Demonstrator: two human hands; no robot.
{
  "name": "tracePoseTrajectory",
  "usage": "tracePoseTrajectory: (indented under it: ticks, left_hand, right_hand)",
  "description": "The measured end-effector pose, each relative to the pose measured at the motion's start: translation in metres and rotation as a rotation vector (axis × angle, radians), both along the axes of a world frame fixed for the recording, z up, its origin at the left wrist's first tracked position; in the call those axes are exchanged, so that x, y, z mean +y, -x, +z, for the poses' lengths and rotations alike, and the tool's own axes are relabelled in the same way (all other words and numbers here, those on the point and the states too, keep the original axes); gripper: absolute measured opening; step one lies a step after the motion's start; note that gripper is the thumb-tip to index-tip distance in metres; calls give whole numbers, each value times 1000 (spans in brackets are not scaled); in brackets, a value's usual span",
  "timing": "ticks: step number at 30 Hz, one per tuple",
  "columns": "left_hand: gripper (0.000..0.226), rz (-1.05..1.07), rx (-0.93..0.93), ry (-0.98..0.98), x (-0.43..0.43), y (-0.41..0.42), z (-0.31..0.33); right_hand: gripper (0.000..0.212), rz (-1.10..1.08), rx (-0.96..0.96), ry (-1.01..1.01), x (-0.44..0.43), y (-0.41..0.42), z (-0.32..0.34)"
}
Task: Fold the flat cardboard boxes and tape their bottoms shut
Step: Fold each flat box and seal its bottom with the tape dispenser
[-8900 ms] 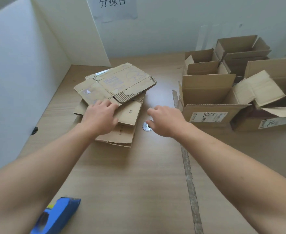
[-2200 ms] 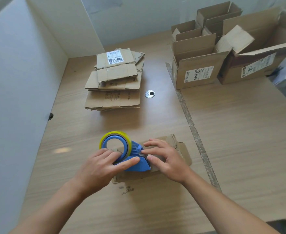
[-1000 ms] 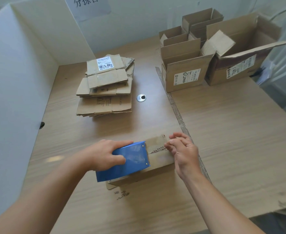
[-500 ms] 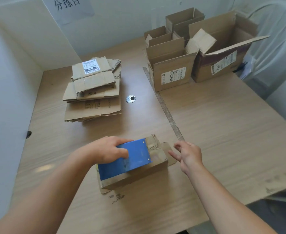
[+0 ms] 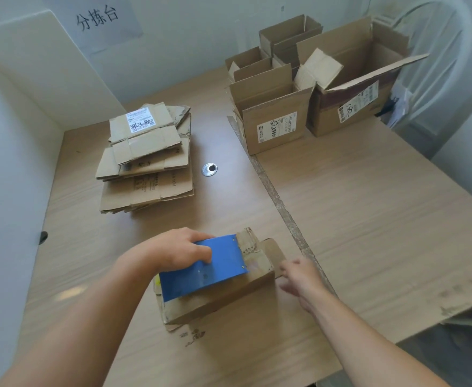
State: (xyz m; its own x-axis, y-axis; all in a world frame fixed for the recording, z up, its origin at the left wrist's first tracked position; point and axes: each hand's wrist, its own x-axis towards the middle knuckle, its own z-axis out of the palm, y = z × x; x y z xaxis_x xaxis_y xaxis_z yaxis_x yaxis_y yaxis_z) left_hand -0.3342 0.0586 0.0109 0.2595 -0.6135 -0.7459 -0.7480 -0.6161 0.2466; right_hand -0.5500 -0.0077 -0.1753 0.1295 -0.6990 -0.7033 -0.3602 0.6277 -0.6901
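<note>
Box (image 5: 223, 297) lower centre looks mid-taping: left hand (image 5: 179, 252) grips dispenser (image 5: 204, 268), right hand (image 5: 299, 275) blurred, grip unclear; flat stack (image 5: 145, 163) upper left unfolded.

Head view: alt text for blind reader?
The left hand grips a blue tape dispenser atop a cardboard box on a wooden table; blurred right hand is beside its end flap. Behind sit flat boxes and open boxes.

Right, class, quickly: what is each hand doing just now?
Left hand: grips the blue tape dispenser.
Right hand: open, blurred, holding nothing.
</note>
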Motion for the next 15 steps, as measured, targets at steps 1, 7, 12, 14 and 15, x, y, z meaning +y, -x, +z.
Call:
tracePoseTrajectory:
  ticks: [1,7,12,14,15]
  left_hand:
    - [60,-2,-11,-2,-2,0,0]
    - [61,-6,-41,-26,-6,0,0]
    - [63,-5,-26,-28,-6,0,2]
    - [62,-5,-22,-16,-6,0,2]
    - [62,-7,-20,-14,-5,0,2]
  right_hand:
    - [21,-18,50,126,-7,2,7]
    - [15,238,9,734,-19,-11,81]
    - [26,378,48,689,9,-21,71]
    - [23,330,34,653,14,-22,69]
    - [23,309,31,633,14,-23,69]
